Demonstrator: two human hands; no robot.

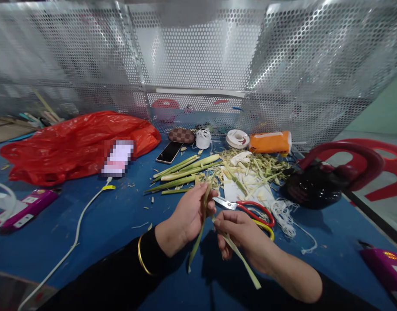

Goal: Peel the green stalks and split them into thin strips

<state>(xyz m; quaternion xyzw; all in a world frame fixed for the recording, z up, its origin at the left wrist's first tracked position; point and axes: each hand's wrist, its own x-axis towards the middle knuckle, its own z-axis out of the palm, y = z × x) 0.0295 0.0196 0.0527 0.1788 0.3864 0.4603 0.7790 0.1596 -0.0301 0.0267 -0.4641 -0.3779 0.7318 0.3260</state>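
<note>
My left hand (192, 214) is closed around a green leaf strip (198, 244), whose lower end hangs below the fingers. My right hand (239, 235) pinches a paler leaf strip (242, 257) that slants down to the right. The two strips come close together between my hands; whether they are joined there I cannot tell. Just behind my right hand lie scissors with red handles (258, 209), partly over a yellow-handled tool (266, 229). Cut green stalks (188, 172) lie beyond my left hand, and a heap of leaf scraps (266, 166) sits to their right.
White string (285, 216) lies at right near a dark kettle (311, 185). A red plastic bag (71, 138), a lit phone (119, 159) on a cable and a purple power strip (30, 209) are at left. Behind are a dark phone (169, 152), a ribbon spool (237, 139) and an orange packet (270, 142).
</note>
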